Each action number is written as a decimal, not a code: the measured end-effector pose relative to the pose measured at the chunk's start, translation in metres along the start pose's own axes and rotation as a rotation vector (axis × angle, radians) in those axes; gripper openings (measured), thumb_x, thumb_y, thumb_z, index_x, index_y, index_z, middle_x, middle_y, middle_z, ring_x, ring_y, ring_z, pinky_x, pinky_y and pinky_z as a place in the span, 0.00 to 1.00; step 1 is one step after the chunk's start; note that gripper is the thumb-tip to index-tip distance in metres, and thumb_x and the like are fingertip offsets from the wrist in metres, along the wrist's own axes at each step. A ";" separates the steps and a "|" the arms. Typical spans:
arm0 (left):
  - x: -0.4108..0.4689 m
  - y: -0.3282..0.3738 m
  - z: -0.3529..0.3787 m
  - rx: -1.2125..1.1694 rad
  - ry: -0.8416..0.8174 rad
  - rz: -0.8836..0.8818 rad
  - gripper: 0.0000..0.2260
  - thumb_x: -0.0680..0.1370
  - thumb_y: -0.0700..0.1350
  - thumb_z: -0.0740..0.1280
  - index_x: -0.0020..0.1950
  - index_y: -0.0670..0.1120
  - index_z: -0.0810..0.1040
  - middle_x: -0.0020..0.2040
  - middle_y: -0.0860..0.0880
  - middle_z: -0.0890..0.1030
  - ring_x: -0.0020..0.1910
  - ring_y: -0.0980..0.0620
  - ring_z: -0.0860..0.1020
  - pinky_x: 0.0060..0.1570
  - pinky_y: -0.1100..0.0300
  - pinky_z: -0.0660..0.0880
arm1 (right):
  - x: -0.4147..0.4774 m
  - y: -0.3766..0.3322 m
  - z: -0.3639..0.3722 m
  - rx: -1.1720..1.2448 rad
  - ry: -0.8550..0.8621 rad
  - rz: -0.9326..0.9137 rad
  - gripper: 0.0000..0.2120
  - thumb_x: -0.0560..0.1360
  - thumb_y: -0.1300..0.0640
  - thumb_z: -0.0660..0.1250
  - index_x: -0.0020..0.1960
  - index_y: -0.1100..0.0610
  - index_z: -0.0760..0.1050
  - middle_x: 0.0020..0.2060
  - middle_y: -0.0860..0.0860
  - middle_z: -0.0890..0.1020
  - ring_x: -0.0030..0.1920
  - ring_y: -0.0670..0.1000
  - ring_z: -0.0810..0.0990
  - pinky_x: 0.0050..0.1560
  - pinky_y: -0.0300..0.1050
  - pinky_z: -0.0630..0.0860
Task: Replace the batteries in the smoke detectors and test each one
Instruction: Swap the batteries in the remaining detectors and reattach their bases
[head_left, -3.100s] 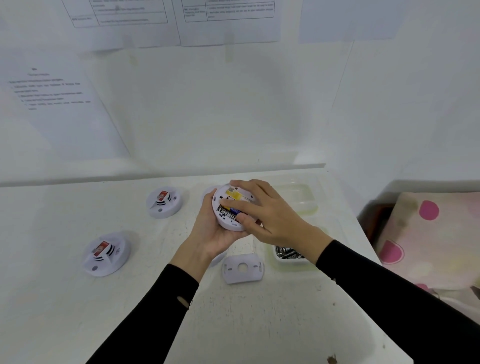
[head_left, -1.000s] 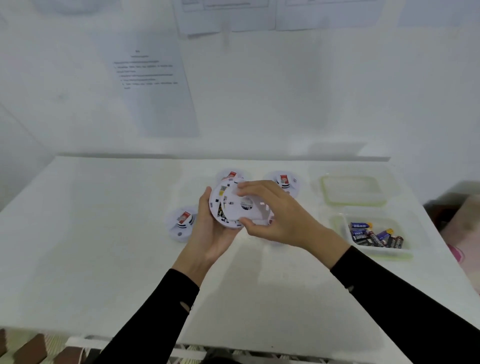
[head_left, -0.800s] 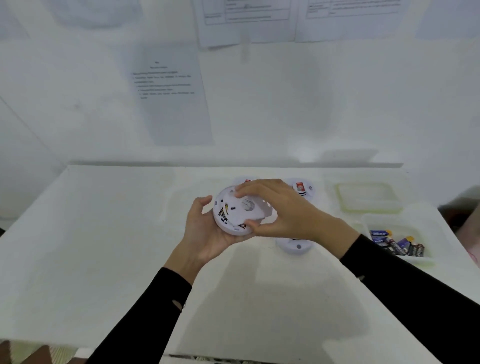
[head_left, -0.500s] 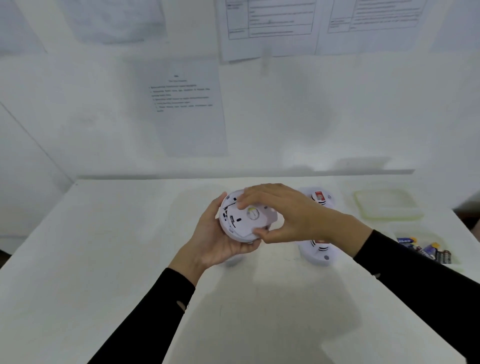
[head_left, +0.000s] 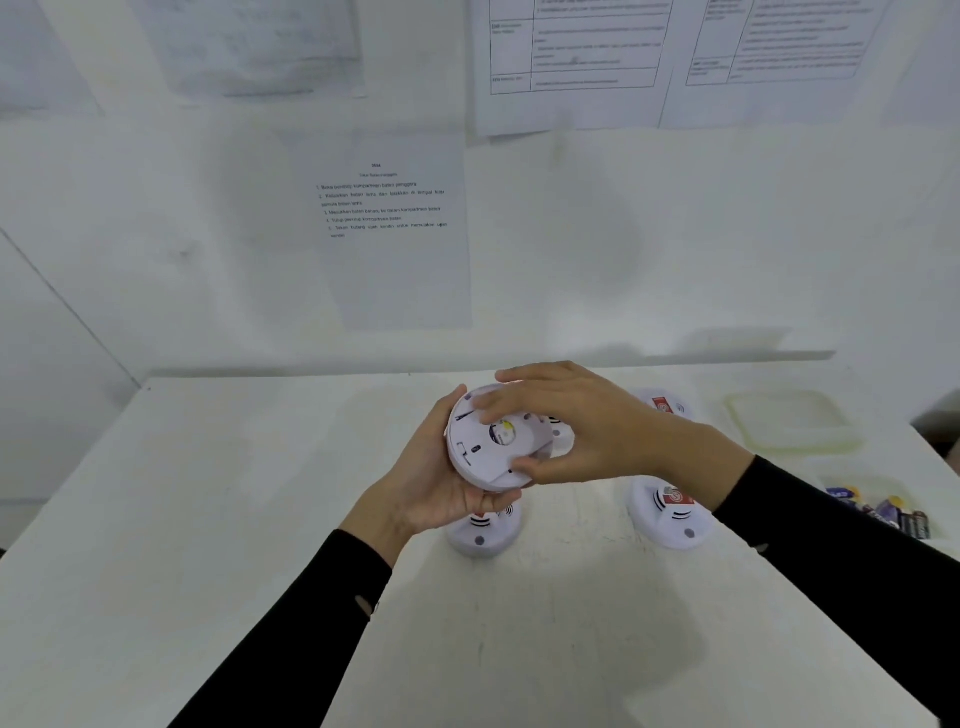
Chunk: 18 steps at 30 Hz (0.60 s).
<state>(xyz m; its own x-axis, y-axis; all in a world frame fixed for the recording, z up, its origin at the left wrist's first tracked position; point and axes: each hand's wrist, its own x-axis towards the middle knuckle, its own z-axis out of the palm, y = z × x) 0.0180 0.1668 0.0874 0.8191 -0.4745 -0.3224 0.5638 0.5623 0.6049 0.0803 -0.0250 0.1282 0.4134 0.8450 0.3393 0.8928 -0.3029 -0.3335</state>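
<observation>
Peeking from under held detector (head_left: 480, 460), table detector (head_left: 480, 540), batteries (head_left: 885, 512) blurred

held detector (head_left: 485, 460): right side under right hand (head_left: 587, 431). near detector (head_left: 483, 538): top hidden by left hand (head_left: 431, 493). far detector (head_left: 664, 408): mostly behind right hand. wall sheet (head_left: 395, 234) text unreadable; upper sheets (head_left: 571, 62) cropped at top edge.

The person wears black long sleeves: the left sleeve (head_left: 311, 639) and right sleeve (head_left: 841, 551) reach the wrists, each with 1 small pale mark near its cuff.
</observation>
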 end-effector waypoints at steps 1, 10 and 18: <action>0.001 0.002 0.000 -0.003 -0.004 0.000 0.29 0.79 0.65 0.57 0.66 0.44 0.78 0.67 0.37 0.76 0.59 0.38 0.76 0.43 0.50 0.77 | 0.002 0.001 0.000 -0.015 0.007 -0.017 0.20 0.70 0.46 0.73 0.62 0.46 0.77 0.67 0.39 0.74 0.71 0.46 0.68 0.66 0.52 0.68; 0.009 0.010 -0.002 0.090 0.003 0.012 0.29 0.80 0.66 0.53 0.72 0.48 0.73 0.71 0.39 0.74 0.63 0.31 0.73 0.45 0.48 0.80 | 0.005 0.019 -0.009 0.091 -0.016 0.098 0.13 0.72 0.43 0.72 0.56 0.41 0.80 0.68 0.41 0.72 0.69 0.44 0.66 0.67 0.51 0.68; 0.004 0.009 -0.005 0.241 0.017 0.203 0.31 0.74 0.49 0.72 0.74 0.44 0.68 0.68 0.35 0.76 0.64 0.31 0.77 0.53 0.45 0.80 | 0.007 0.028 -0.002 0.264 -0.044 0.219 0.14 0.73 0.46 0.72 0.57 0.44 0.76 0.68 0.39 0.70 0.69 0.39 0.65 0.67 0.40 0.64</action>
<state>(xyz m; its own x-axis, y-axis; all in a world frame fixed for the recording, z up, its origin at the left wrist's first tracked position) 0.0270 0.1731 0.0880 0.9152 -0.3562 -0.1886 0.3491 0.4666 0.8126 0.1080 -0.0285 0.1228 0.5770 0.7923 0.1981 0.7039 -0.3595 -0.6125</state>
